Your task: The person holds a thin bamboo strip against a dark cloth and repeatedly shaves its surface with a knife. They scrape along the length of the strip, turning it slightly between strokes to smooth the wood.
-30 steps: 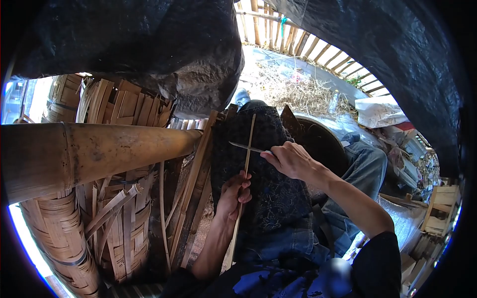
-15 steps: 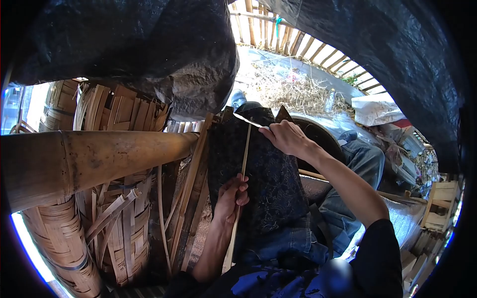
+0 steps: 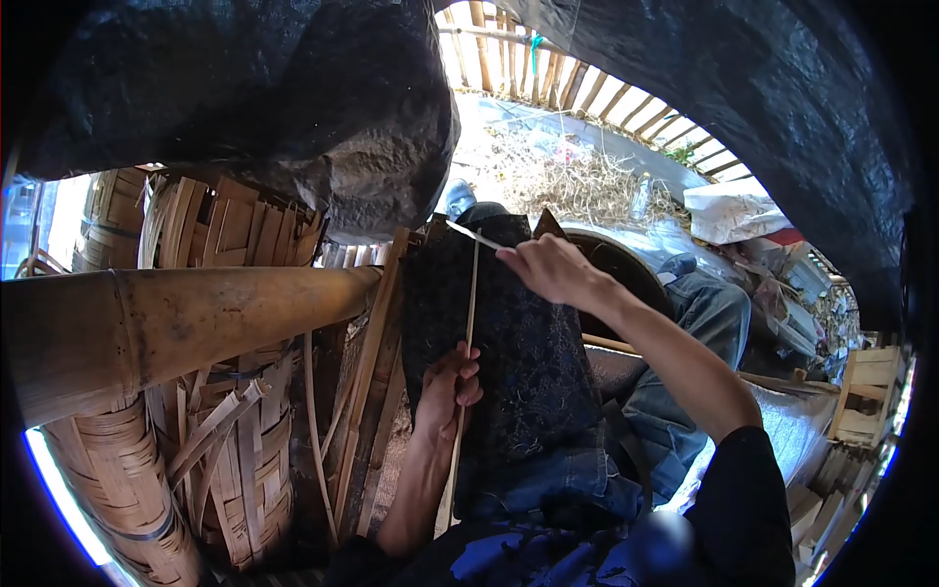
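Note:
A long, thin bamboo strip (image 3: 471, 303) runs lengthwise over a dark patterned cloth (image 3: 533, 382) on the person's lap. My left hand (image 3: 450, 389) is closed around the strip at its middle, and the lower part passes below the wrist. My right hand (image 3: 550, 266) is closed on a knife, its handle hidden in the fingers. The pale blade (image 3: 471, 235) points up and left, across the strip's upper end. Whether blade and strip touch cannot be made out.
A thick bamboo pole (image 3: 215, 318) juts in from the left, above woven bamboo baskets (image 3: 122, 479). Upright slats (image 3: 370, 391) stand beside the left arm. Black sheeting (image 3: 254, 98) hangs overhead. At right are a denim-clad leg (image 3: 709, 323) and a wooden crate (image 3: 869, 396).
The whole view has shifted slightly, with hands, strip and surroundings a little further left. Both hands keep their grips, and the blade is tilted a little more steeply.

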Demonstrator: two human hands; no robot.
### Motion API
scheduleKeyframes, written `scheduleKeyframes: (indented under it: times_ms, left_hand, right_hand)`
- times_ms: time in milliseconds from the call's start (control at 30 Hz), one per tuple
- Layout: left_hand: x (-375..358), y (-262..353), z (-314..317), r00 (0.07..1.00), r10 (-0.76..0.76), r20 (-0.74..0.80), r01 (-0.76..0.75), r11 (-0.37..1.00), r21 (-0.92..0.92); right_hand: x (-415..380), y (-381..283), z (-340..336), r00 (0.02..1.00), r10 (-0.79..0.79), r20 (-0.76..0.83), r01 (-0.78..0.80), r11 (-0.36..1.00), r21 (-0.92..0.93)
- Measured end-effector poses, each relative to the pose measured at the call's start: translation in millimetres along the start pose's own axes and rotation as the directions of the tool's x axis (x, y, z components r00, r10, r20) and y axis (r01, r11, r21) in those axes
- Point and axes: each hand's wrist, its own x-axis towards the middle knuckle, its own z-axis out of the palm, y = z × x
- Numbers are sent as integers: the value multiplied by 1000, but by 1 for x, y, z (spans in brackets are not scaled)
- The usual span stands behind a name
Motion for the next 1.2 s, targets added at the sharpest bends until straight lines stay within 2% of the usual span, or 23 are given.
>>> scheduleKeyframes:
  times_ms: [67, 100, 133, 200, 233, 267, 333, 367, 433, 467, 533, 567, 600, 667, 700, 767, 800, 867, 1000, 1067, 1100, 1167, 1200]
  left_hand:
    - [-4, 0, 2, 1000, -7, -19, 7, 1000, 1]
    - [-6, 1, 4, 999, -12, -41, 12, 1000, 0]
    - [-7, 1, 6, 999, -7, -42, 7, 1000, -6]
    - [-9, -3, 11, 997, -17, -74, 22, 998, 66]
    - [-9, -5, 11, 997, -29, -69, 33, 997, 68]
    - [-10, -8, 12, 998, -26, -64, 33, 995, 99]
    - [-7, -7, 18, 999, -12, -39, 17, 989, 146]
    - [-9, -9, 22, 1000, -3, -31, 8, 985, 174]
    - [-10, -11, 17, 1000, 24, -15, -22, 992, 126]
    - [-9, -9, 16, 1000, 24, -13, -22, 993, 114]
    - [-8, -4, 17, 1000, -3, -10, 4, 998, 63]
    - [-9, -2, 17, 1000, -11, 22, 10, 999, 49]
    - [-9, -1, 17, 1000, -10, 12, 10, 999, 45]
    - [-9, 1, 18, 1000, -23, -1, 23, 999, 42]
    - [-9, 2, 20, 1000, -24, -1, 24, 999, 42]
    - [-9, 2, 25, 999, -13, -51, 21, 989, 144]
    - [-9, 2, 25, 999, -15, -48, 21, 989, 146]
    - [-10, 3, 26, 999, -17, -42, 22, 992, 123]
    - [-14, 6, 25, 996, -38, -85, 44, 996, 72]
    - [-17, 4, 23, 987, 116, -109, -72, 936, 346]
    - [-19, 5, 24, 987, 118, -111, -72, 935, 347]
    - [-24, 8, 28, 983, 147, -109, -47, 781, 623]
    - [-23, 7, 27, 983, 144, -110, -44, 778, 627]
  right_hand:
    - [5, -13, -38, 919, 67, 389, -246, 867, 432]
    - [-1, -18, -51, 894, -3, 449, -213, 878, 429]
    - [-5, -18, -54, 894, -10, 449, -205, 880, 429]
    - [-13, -18, -57, 865, -87, 494, -60, 960, 275]
    - [-4, -13, -58, 857, 59, 512, -180, 965, 191]
    - [-7, 8, -31, 946, 8, 323, 1, 1000, -29]
    - [10, 31, -17, 881, 83, 466, -140, 986, 89]
    - [7, 30, -16, 883, 88, 460, -144, 986, 87]
    - [-8, 19, -17, 925, 83, 372, -218, 915, 338]
    - [-13, 19, -19, 923, 77, 378, -213, 919, 332]
    - [-21, 25, -22, 913, 276, 300, -393, 793, 465]
    - [-26, 28, -24, 868, 362, 339, -494, 693, 526]
    - [-22, 23, -46, 735, 482, 476, -676, 571, 466]
    - [-30, 20, -45, 905, 385, 183, -415, 705, 575]
    - [-30, 12, -55, 905, 385, 183, -416, 704, 576]
    - [-26, -10, -83, 954, 133, 269, -266, 791, 551]
    - [-25, -12, -85, 954, 136, 268, -268, 792, 549]
    - [-23, -17, -88, 935, 34, 354, -168, 920, 354]
    - [-14, -16, -94, 918, 67, 391, -212, 916, 342]
    - [-13, -16, -92, 919, 47, 390, -196, 916, 350]
    - [-14, -16, -90, 920, 35, 390, -186, 916, 356]
    - [-19, -17, -80, 914, 31, 404, -193, 910, 367]
    - [-21, -18, -78, 907, 28, 420, -201, 905, 375]
